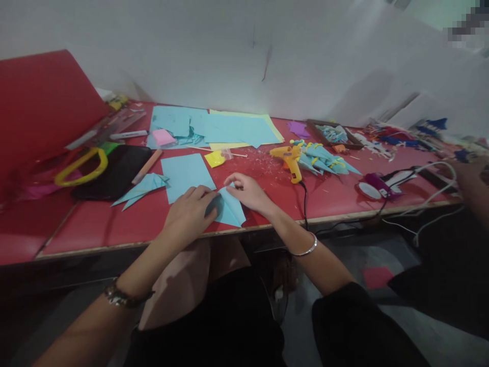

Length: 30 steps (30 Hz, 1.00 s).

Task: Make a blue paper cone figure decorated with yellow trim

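Head view: the left hand (191,210) and right hand (246,192), fingers closed on blue paper (229,208), hold it at the table's (267,204) near edge. A glue gun (289,160) lies beyond the right hand.

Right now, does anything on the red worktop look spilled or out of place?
Yes: small pale scraps lie scattered on the red worktop, left of the yellow glue gun, looking like uncleared litter. Nothing plainly looks broken.
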{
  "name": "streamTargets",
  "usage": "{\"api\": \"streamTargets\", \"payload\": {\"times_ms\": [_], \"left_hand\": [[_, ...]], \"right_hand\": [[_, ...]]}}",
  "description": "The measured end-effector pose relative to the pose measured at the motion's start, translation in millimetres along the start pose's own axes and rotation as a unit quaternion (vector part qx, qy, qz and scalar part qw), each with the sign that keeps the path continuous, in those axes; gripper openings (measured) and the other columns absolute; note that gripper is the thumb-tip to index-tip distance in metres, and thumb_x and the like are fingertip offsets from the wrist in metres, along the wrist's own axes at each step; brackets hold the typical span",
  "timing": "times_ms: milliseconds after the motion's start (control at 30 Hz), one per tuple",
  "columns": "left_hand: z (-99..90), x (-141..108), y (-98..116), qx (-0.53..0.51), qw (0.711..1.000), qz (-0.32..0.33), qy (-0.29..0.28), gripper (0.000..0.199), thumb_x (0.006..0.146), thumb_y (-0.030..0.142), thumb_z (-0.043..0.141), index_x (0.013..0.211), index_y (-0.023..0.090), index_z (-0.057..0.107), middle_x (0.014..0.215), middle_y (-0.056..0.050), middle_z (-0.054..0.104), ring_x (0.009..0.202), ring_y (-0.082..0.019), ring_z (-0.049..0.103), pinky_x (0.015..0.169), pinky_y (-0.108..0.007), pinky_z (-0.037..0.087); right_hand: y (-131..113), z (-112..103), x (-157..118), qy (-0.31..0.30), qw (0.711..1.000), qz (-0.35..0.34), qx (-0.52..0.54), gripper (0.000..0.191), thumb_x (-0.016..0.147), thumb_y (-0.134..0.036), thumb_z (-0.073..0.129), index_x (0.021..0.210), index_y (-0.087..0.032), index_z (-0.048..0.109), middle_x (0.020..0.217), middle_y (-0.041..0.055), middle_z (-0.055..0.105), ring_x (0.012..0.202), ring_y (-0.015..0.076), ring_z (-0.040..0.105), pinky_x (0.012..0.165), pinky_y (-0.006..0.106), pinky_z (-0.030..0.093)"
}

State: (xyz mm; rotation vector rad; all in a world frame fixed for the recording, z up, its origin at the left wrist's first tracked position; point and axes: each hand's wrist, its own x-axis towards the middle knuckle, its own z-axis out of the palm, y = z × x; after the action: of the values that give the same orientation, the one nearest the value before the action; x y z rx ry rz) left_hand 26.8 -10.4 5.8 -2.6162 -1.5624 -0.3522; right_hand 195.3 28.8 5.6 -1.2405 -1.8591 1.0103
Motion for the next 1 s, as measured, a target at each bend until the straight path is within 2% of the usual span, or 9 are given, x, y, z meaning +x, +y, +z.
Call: {"api": "streamTargets", "payload": {"times_ms": [167,333,467,600,700,867,1000], "left_hand": [[1.3,-0.3,0.7,-0.002,1.0,-0.018,-0.006,0.039,0.079,0.027,0.042,0.115,0.019,0.051,0.106,-0.008,0.054,0.094,-0.023,0.049,0.078,-0.035,0.043],[-0.8,-0.2,4.3,0.011,0.999,-0.037,-0.003,0.04,0.078,0.027,0.042,0.115,0.02,0.051,0.106,-0.008,0.054,0.095,-0.023,0.049,0.075,-0.033,0.043],[-4.3,-0.6,10.1,0.035,0.999,-0.037,-0.012,0.041,0.078,0.024,0.04,0.116,0.018,0.051,0.107,-0.01,0.054,0.095,-0.024,0.049,0.072,-0.033,0.044],[-8.3,-0.7,16.1,0.048,0.998,-0.031,-0.009,0.038,0.079,0.02,0.036,0.113,0.015,0.052,0.102,-0.012,0.055,0.093,-0.025,0.05,0.069,-0.036,0.044],[-11.1,-0.4,20.5,0.073,0.997,-0.022,-0.02,0.038,0.078,0.016,0.034,0.111,0.012,0.052,0.098,-0.013,0.055,0.091,-0.026,0.051,0.066,-0.036,0.044],[-13.4,2.1,25.3,0.12,0.992,-0.007,-0.041,0.037,0.079,0.011,0.032,0.11,0.008,0.052,0.096,-0.015,0.056,0.088,-0.026,0.052,0.065,-0.038,0.045],[-15.0,2.0,28.2,0.108,0.993,-0.018,-0.046,0.037,0.079,0.01,0.032,0.111,0.009,0.052,0.098,-0.014,0.056,0.086,-0.026,0.053,0.058,-0.035,0.046]], "right_hand": [[4.5,-2.0,-1.0,0.021,0.999,0.016,-0.04,0.011,0.075,-0.022,0.042,0.083,-0.02,0.05,0.055,-0.0063,0.043,0.051,0.0083,0.039,0.051,0.021,0.029],[2.3,-5.0,0.1,0.003,0.997,0.022,-0.068,0.012,0.074,-0.022,0.043,0.083,-0.02,0.05,0.052,-0.0072,0.039,0.049,0.0083,0.038,0.05,0.021,0.027],[0.8,-3.0,-2.2,-0.007,0.998,0.022,-0.063,0.012,0.075,-0.022,0.043,0.084,-0.02,0.05,0.052,-0.0074,0.039,0.048,0.0079,0.037,0.049,0.021,0.026],[1.7,0.0,-6.4,0.009,0.995,0.008,-0.099,0.013,0.076,-0.021,0.042,0.085,-0.02,0.051,0.051,-0.0075,0.038,0.048,0.0082,0.037,0.049,0.021,0.025],[-0.2,2.5,-9.6,0.02,0.986,-0.007,-0.167,0.013,0.077,-0.02,0.044,0.086,-0.021,0.053,0.056,-0.005,0.046,0.052,0.0099,0.042,0.053,0.022,0.027],[-3.8,5.5,-14.2,0.015,0.965,-0.044,-0.259,0.016,0.079,-0.015,0.041,0.087,-0.021,0.054,0.08,0.002,0.061,0.067,0.0145,0.053,0.062,0.025,0.031],[-2.3,2.8,-16.9,0.02,0.963,-0.033,-0.266,0.017,0.078,-0.013,0.041,0.086,-0.02,0.053,0.078,0.0017,0.061,0.065,0.0141,0.052,0.061,0.025,0.031]]}}
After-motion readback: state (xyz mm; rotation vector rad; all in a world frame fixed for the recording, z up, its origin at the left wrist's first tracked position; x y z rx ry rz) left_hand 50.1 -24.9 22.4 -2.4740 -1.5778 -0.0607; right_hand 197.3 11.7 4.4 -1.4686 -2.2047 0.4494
